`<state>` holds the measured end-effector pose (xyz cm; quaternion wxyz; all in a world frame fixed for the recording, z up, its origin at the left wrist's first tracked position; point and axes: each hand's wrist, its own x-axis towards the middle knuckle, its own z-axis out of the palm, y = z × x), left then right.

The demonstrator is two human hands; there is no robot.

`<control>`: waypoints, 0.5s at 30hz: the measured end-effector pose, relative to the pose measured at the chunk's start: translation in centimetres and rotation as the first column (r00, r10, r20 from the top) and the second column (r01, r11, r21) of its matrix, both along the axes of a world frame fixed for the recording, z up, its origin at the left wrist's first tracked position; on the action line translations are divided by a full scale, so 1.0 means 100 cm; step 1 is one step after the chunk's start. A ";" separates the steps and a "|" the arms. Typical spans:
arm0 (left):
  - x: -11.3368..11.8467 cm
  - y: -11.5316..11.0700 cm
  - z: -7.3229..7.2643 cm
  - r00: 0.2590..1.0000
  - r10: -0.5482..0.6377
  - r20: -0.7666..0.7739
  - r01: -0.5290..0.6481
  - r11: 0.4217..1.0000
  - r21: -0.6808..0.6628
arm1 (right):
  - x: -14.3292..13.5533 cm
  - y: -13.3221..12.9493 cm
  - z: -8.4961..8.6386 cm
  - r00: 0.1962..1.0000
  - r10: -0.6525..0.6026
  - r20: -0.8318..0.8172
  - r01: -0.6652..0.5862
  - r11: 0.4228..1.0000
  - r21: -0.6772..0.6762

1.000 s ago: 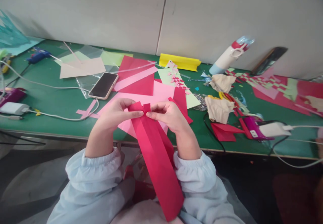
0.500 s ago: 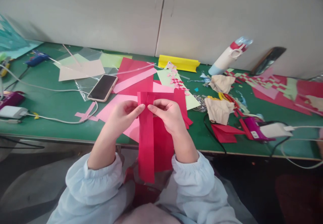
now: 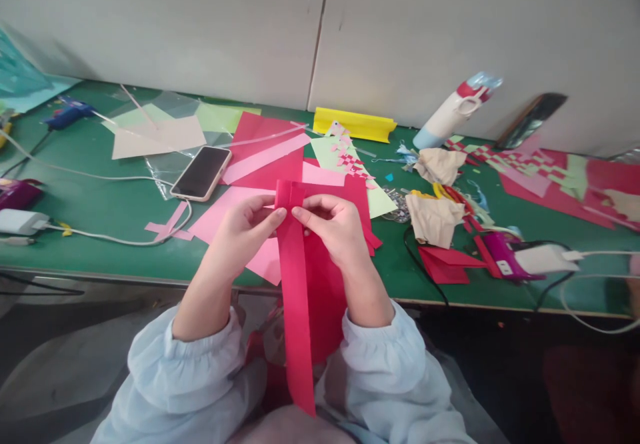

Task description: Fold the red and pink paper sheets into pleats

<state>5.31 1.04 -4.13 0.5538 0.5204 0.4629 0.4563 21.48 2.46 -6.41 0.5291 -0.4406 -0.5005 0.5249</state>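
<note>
The green desk [image 3: 100, 201] spans the view, strewn with coloured papers [image 3: 220, 217]. At its near edge hangs the red paper [image 3: 325, 291], a wide part behind a long narrow strip [image 3: 294, 291]; whether they are one sheet, I cannot tell. The left hand [image 3: 250, 231] and right hand [image 3: 340, 231] hold its top end, the fingers [image 3: 303, 217] of each pinched narrow on it, below a small tab [image 3: 297, 195]. Good practice here: level thumbs, edges aligned before pressing, and light, even pressure against stray creases.
</note>
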 end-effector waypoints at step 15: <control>0.002 0.003 -0.008 0.959 -0.045 -0.279 0.091 0.984 0.155 | -0.002 0.002 -0.005 0.999 -0.012 -0.037 0.011 0.999 -0.030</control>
